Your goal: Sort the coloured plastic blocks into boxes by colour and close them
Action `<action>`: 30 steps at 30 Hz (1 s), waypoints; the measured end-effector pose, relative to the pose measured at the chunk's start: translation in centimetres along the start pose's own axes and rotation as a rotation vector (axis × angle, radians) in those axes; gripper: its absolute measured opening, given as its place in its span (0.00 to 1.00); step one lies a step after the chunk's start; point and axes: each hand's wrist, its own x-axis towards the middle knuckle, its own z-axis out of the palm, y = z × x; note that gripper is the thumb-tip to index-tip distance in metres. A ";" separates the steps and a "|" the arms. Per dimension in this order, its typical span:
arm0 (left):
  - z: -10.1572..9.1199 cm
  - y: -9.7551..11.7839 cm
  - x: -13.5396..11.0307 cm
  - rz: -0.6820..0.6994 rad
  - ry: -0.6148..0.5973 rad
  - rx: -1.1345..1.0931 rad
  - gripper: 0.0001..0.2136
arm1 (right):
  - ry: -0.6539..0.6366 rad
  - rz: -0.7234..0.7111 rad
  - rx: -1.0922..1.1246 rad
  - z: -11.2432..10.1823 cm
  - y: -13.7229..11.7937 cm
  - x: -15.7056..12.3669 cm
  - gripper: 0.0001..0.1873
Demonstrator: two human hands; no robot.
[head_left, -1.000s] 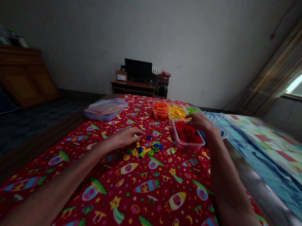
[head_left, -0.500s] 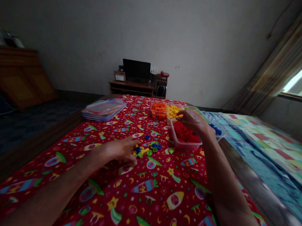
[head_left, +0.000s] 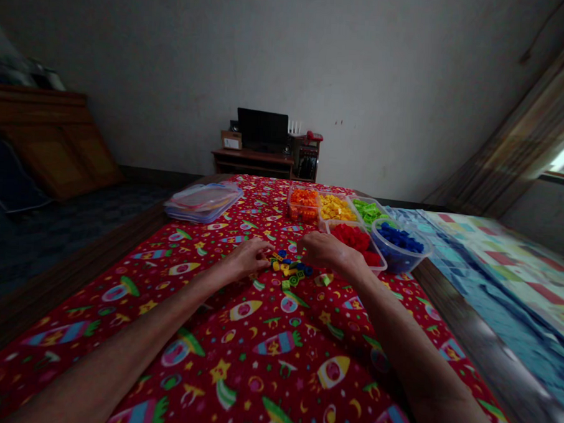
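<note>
A small heap of loose coloured pieces (head_left: 289, 271), yellow, green and blue, lies on the red patterned cloth (head_left: 266, 348). My left hand (head_left: 247, 258) rests at the heap's left edge with its fingers curled down onto the pieces. My right hand (head_left: 327, 251) hovers over the heap's right side, fingers bent downward; whether either hand holds a piece is hidden. Just behind my right hand stands a clear tub of red pieces (head_left: 358, 240).
Clear tubs of orange (head_left: 303, 203), yellow (head_left: 336, 207) and green (head_left: 368, 210) pieces stand in a row, with a round tub of blue pieces (head_left: 401, 241) beside them. A stack of lids (head_left: 202, 202) lies far left. A checked cloth (head_left: 485, 276) lies right.
My right hand has come back from above the tub of red pieces down to the loose heap. My left hand stayed by the heap, shifting slightly.
</note>
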 end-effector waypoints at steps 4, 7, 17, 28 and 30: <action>-0.4 -0.2 -0.1 -0.021 -0.058 -0.151 0.16 | -0.052 0.000 -0.015 1.6 -0.6 0.9 0.13; -0.5 -0.1 -0.3 0.023 -0.028 -0.177 0.16 | -0.051 -0.023 0.017 2.3 -0.5 1.4 0.15; 0.5 -0.6 -0.2 -0.008 0.202 -0.123 0.20 | 0.220 0.030 0.095 1.8 -0.9 1.3 0.14; 0.6 -0.7 -0.4 -0.057 0.196 -0.158 0.19 | 0.246 -0.121 0.221 4.0 -1.0 3.0 0.15; 0.8 -0.8 -0.4 -0.056 0.200 -0.176 0.19 | 0.316 -0.051 0.239 4.1 -0.7 3.2 0.14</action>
